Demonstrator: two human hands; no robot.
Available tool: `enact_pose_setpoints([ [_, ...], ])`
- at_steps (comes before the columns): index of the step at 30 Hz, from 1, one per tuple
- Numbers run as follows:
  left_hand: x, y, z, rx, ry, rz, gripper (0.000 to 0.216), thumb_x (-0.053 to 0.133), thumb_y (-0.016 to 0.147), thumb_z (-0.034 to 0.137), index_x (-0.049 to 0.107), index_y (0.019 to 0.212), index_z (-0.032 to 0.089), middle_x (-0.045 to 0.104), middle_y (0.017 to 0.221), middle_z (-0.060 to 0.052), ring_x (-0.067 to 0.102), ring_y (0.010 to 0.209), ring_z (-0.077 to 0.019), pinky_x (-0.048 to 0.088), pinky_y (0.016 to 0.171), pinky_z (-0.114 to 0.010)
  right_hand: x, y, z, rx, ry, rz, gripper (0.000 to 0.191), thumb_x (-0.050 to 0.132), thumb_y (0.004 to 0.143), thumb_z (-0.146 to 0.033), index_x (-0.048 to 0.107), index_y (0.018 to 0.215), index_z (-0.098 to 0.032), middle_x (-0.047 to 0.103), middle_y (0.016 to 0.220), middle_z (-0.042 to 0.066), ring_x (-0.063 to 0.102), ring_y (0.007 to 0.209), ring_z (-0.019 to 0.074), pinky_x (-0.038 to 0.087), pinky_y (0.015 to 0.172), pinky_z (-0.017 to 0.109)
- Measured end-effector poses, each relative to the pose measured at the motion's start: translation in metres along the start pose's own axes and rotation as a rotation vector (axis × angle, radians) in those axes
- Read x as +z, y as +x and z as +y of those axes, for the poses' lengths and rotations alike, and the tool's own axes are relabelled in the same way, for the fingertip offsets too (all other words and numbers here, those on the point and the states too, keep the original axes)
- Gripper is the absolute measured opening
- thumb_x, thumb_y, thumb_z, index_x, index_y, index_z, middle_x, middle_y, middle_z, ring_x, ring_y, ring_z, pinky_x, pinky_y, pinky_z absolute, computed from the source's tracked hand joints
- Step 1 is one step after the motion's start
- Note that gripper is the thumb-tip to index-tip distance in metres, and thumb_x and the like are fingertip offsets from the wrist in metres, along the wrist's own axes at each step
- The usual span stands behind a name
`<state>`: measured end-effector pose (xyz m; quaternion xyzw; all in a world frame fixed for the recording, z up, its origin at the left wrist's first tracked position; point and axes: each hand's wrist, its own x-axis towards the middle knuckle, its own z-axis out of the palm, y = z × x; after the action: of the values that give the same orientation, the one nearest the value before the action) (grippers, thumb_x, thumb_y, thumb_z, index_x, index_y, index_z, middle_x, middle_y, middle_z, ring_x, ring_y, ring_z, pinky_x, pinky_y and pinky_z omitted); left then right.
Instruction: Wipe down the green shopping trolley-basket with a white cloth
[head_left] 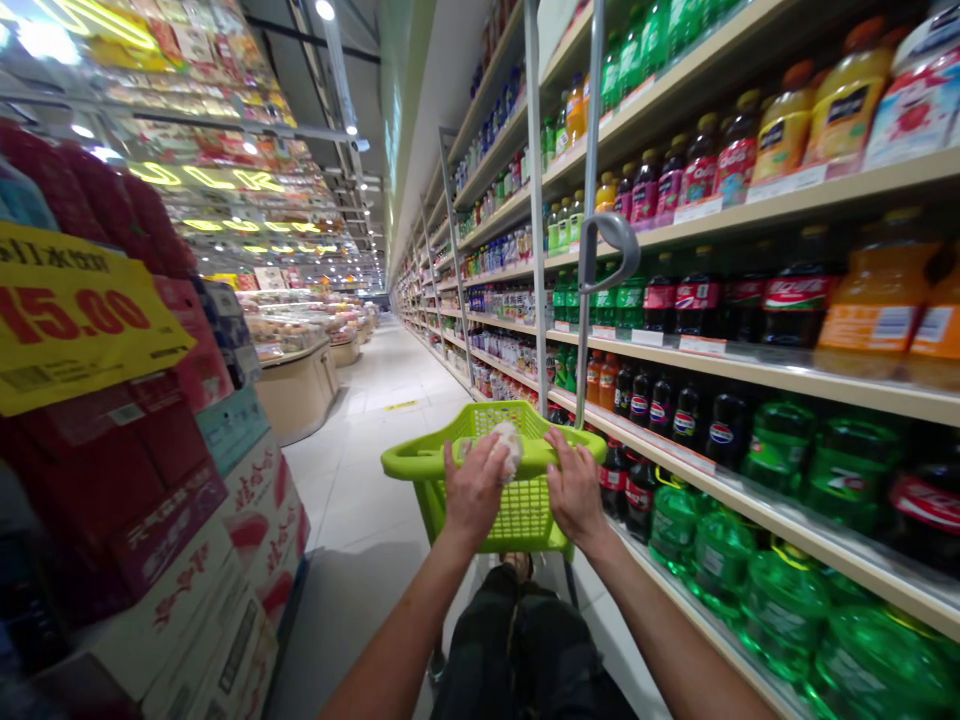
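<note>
The cart (517, 520) stands in the aisle, directly ahead of the wearer. Its handling looks under way: the right hand (576, 487) has its fingers bent over the handle (534, 458), towards the right corner of the near edge. The left hand (478, 490) closes on a crumpled pale wad (509, 447) near the middle of that edge; whether it grips the handle too, I cannot tell. Nor can I tell whether the cart is rolling, or what its basket holds. Neither hand touches the shelves, and a long stretch of aisle remains ahead.

The floor (367, 480) is pale, glossy tile. Tall shelves (825, 384) of drink bottles (853, 455) line the right side. On the left are stacked boxes (180, 600) under a yellow price sign (90, 315), then a goods-laden bench (300, 390) beneath lit yellow letters (259, 181).
</note>
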<state>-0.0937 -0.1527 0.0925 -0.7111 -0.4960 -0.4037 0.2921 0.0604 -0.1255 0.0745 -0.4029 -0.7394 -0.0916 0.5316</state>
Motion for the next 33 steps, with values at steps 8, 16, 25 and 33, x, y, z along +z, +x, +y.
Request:
enact_pose_setpoints([
  [8,0.008,0.0,0.015,0.11,0.026,0.028,0.022,0.042,0.085,0.024,0.056,0.102,0.025,0.058,0.117,-0.005,0.053,0.108,-0.0176,0.003,0.107,-0.048,0.007,-0.005,-0.002,-0.036,-0.033,-0.04,0.041,0.03,0.084,-0.018,0.041,0.124,-0.013,0.055,0.118,0.009,0.045,0.112,0.0181,0.019,0.102,0.043],
  [16,-0.023,-0.014,-0.049,-0.099,0.119,0.083,0.029,0.04,0.084,0.019,0.052,0.11,0.022,0.06,0.113,-0.008,0.056,0.103,-0.0217,0.002,0.106,-0.052,0.005,-0.005,-0.002,-0.03,-0.065,-0.038,0.039,0.032,0.083,-0.017,0.047,0.119,-0.016,0.056,0.116,0.007,0.045,0.112,0.0181,0.018,0.104,0.043],
  [25,-0.003,-0.014,-0.007,0.07,0.036,0.059,0.025,0.042,0.085,0.022,0.055,0.104,0.027,0.058,0.117,-0.004,0.053,0.108,-0.0181,0.004,0.107,-0.048,0.006,-0.006,-0.004,-0.016,-0.089,-0.028,0.035,0.036,0.08,-0.016,0.054,0.111,-0.018,0.058,0.113,0.006,0.046,0.111,0.0188,0.017,0.103,0.044],
  [33,-0.011,-0.013,-0.022,0.017,0.067,0.072,0.026,0.037,0.087,0.023,0.054,0.106,0.023,0.059,0.116,-0.006,0.055,0.105,-0.0188,0.006,0.107,-0.049,0.008,0.004,-0.023,0.003,-0.056,-0.089,0.035,0.037,0.081,-0.019,0.054,0.112,-0.017,0.057,0.116,0.008,0.046,0.113,0.0204,0.017,0.103,0.047],
])
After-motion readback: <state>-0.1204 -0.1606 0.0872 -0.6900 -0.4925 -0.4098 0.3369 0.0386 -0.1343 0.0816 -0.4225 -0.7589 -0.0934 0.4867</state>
